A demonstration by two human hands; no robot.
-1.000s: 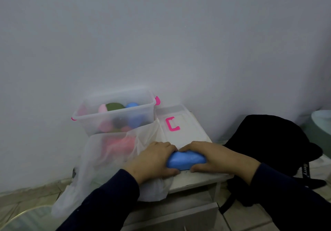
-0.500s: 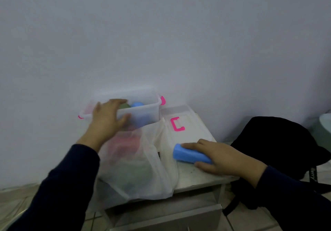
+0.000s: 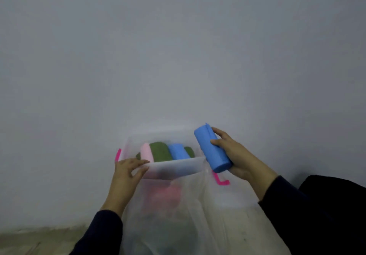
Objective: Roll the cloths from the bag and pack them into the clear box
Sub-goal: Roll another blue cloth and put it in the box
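Observation:
A clear box [image 3: 178,166] with pink latches stands against the wall. Inside it lie rolled cloths: a pink roll [image 3: 147,153], a green roll [image 3: 160,151], a blue roll [image 3: 179,151] and another green one [image 3: 189,151]. My left hand [image 3: 127,172] grips the box's front left rim. My right hand [image 3: 236,156] holds a rolled blue cloth [image 3: 213,148] in the air, just right of the box and above its rim. A translucent white bag [image 3: 190,219] with pink and dark cloths inside lies in front of the box.
The box's lid with a pink latch [image 3: 220,181] lies flat to the right, partly under the bag. A black bag [image 3: 336,191] sits at the lower right. The grey wall fills the background; floor shows at the lower left.
My right hand lifted the blue roll off the lid and carried it up beside the box. My left hand shifted to the box's front rim. The view moved closer.

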